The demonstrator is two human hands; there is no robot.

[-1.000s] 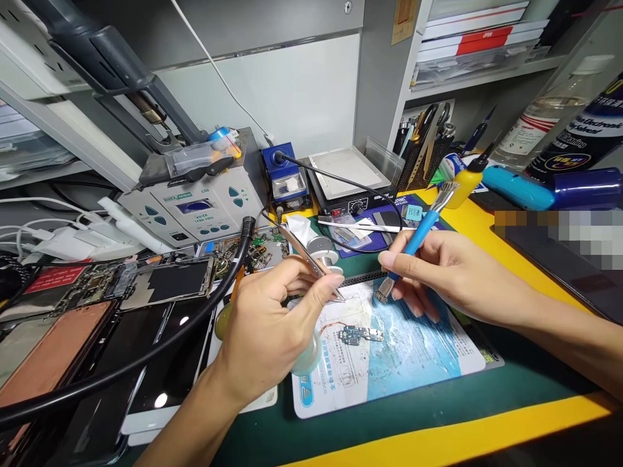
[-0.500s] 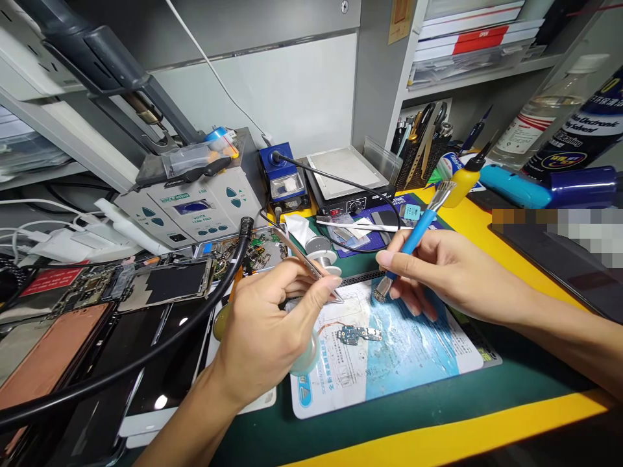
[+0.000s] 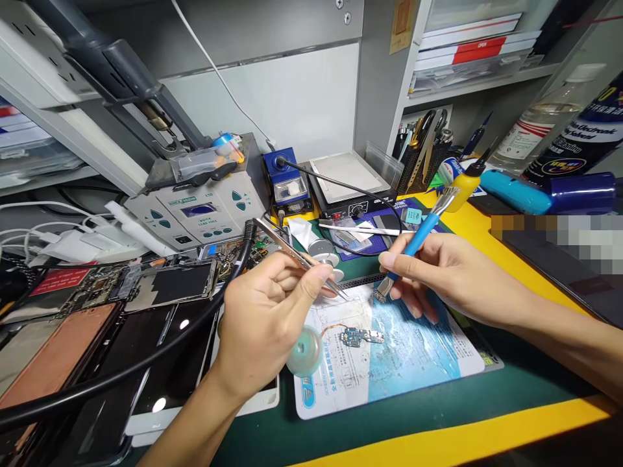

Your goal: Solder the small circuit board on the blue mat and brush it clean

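Observation:
My left hand [image 3: 265,318] grips metal tweezers [image 3: 296,256], their tips pointing down to the right above a white and blue work mat [image 3: 389,363]. My right hand [image 3: 440,272] holds a blue-handled brush [image 3: 416,241] at a slant, its lower bristle end just over the mat. A small blue circuit board [image 3: 361,336] with an orange flex strip lies on the mat below both tools, touched by neither. A pale green round disc [image 3: 304,351] sits at the mat's left edge, just right of my left wrist.
Opened phones and boards [image 3: 111,292] crowd the left, crossed by a thick black hose [image 3: 146,363]. Behind stand a grey rework station [image 3: 199,211], a blue soldering stand [image 3: 287,181], a hot plate [image 3: 348,175], a tool holder [image 3: 423,152] and bottles [image 3: 559,136].
My left hand has lifted and drawn slightly left with the tweezers, uncovering the green disc. The right hand and brush have hardly moved.

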